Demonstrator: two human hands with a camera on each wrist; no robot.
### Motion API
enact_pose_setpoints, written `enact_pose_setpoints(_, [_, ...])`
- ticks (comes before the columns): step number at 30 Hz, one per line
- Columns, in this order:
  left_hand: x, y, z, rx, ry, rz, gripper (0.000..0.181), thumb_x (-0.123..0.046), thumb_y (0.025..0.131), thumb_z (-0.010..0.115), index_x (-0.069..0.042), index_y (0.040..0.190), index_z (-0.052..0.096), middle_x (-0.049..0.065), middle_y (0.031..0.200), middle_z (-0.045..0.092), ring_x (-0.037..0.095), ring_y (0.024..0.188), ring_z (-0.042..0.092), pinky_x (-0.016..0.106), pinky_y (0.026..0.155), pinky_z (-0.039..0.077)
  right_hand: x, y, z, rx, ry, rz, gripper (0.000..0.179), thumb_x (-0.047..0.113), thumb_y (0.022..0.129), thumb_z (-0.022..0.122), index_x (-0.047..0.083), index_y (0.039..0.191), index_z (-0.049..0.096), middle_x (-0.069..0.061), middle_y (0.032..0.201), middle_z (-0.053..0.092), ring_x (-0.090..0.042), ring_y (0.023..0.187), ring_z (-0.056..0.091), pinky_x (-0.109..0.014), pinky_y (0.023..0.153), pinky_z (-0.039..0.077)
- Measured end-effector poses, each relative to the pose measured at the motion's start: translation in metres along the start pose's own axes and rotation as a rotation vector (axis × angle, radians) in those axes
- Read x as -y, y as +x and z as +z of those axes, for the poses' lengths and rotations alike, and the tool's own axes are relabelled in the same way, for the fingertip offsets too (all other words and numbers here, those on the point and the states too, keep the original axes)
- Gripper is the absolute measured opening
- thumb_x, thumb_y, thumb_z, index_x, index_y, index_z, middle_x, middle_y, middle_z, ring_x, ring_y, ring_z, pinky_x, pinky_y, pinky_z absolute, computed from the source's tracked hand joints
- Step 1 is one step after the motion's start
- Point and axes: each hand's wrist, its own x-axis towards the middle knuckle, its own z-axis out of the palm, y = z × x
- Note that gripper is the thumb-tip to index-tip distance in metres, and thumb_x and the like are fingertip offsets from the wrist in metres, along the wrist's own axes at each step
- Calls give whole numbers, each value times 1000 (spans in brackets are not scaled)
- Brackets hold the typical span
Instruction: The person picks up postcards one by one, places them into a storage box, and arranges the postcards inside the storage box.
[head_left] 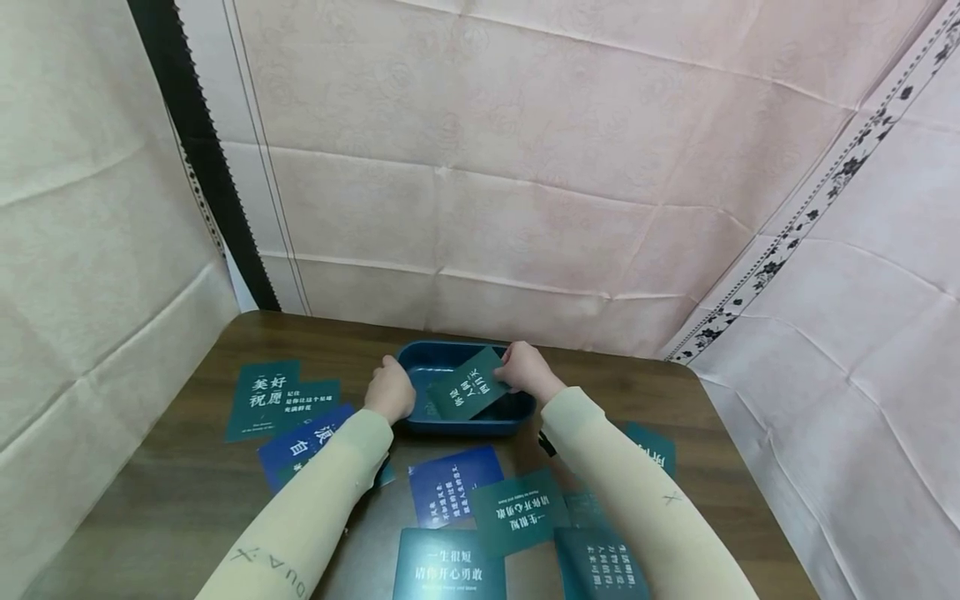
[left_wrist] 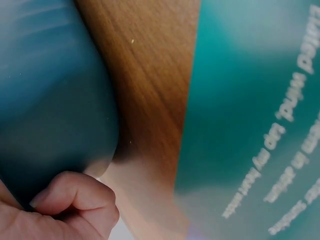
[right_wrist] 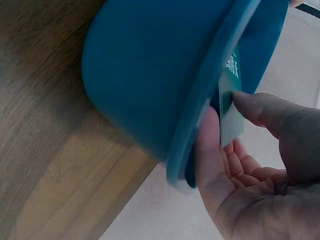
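A dark blue plastic basin (head_left: 465,428) stands near the table's far edge. My left hand (head_left: 391,390) grips its left end; in the left wrist view the thumb and curled finger close over the edge of the basin wall (left_wrist: 55,100). Over the basin's inside, a green card (head_left: 467,387) with white writing slants, its upper right corner pinched in my right hand (head_left: 529,371). The right wrist view has the card (right_wrist: 231,107) between thumb and forefinger, right beside the basin's rim (right_wrist: 210,75).
Green cards (head_left: 264,425) and a blue card (head_left: 307,437) overlap left of the basin. In front lie another blue card (head_left: 431,492) and several green cards (head_left: 491,542), some overlapping. One more green card (head_left: 660,442) shows beyond the right sleeve. Pale cloth (head_left: 487,208) hangs behind the wooden table (head_left: 150,500).
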Motion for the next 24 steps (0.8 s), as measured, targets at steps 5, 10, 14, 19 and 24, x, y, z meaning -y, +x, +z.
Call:
enact_pose_setpoints(5, [-1,1,1,-16,-6,7,69,-7,95,51,10,146,9,36,127,41,40,90,58,53,80,51,3,2,7,12,-48,27,34,31,83,77,4,89,59,-6,77,59,-18,64,60,-29,59,49])
enact_pose_setpoints(10, [-1,0,1,-11,-2,2,68,-6,95,50,10,146,8,37,128,40,42,94,58,53,82,50,5,4,16,23,-123,32,29,28,83,77,2,86,64,-7,75,60,-18,63,58,-30,59,49])
enact_pose_setpoints(14, [-3,-2,1,-6,-3,-5,69,-6,96,50,10,147,7,37,130,39,43,97,57,54,84,49,5,4,22,16,-201,37,31,26,84,77,0,95,68,-8,82,61,-21,71,57,-34,68,51])
enact_pose_setpoints(19, [-5,-3,-1,-16,4,-10,68,-6,96,50,10,147,8,37,131,39,44,99,57,55,85,49,7,2,29,26,-273,16,34,22,84,77,0,108,68,-9,98,66,-22,78,57,-37,76,52])
enact_pose_setpoints(24, [-8,-5,-2,-19,12,-12,68,-6,96,50,10,147,7,37,131,38,44,99,57,55,85,49,7,2,34,24,-337,-10,29,18,84,76,1,107,70,-10,106,68,-20,76,58,-36,75,52])
